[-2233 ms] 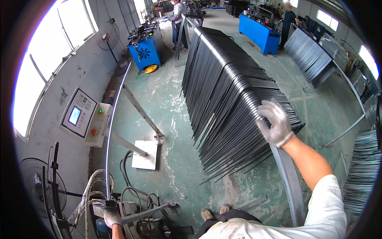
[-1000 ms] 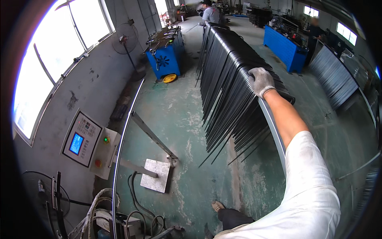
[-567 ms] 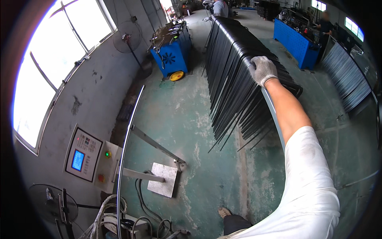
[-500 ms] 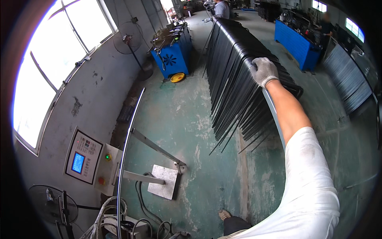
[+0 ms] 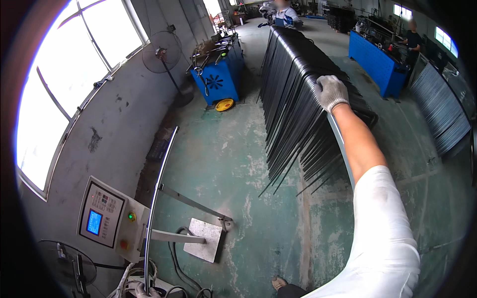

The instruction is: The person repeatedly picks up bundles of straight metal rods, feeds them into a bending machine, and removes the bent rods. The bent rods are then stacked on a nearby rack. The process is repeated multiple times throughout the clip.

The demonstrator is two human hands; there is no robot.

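Observation:
My right hand (image 5: 332, 93), in a pale knitted glove, is closed over the near end of a long row of bent black metal rods (image 5: 293, 99). The rods hang side by side over a rack, their lower ends fanning toward the floor. A grey metal bar (image 5: 339, 136) of the rack curves down beneath my wrist. At the lower left edge, my left hand (image 5: 147, 291), also gloved and partly cut off, closes round the bottom of a long shiny metal tube (image 5: 158, 191). The tube leans up beside a stand with grey arms (image 5: 194, 202).
A control panel (image 5: 103, 211) with a lit screen is on the left, above cables (image 5: 181, 270). A pale plate (image 5: 203, 241) sits on the floor. Farther off are a fan (image 5: 161, 52), blue machines (image 5: 216, 82), a metal stack (image 5: 439, 107) and two people, one beyond the rods (image 5: 287, 17).
My left hand has come into view at the lower edge, on the tube. The tube and panel sit slightly lower in view. The person beyond the rods has straightened up; my right hand keeps its place.

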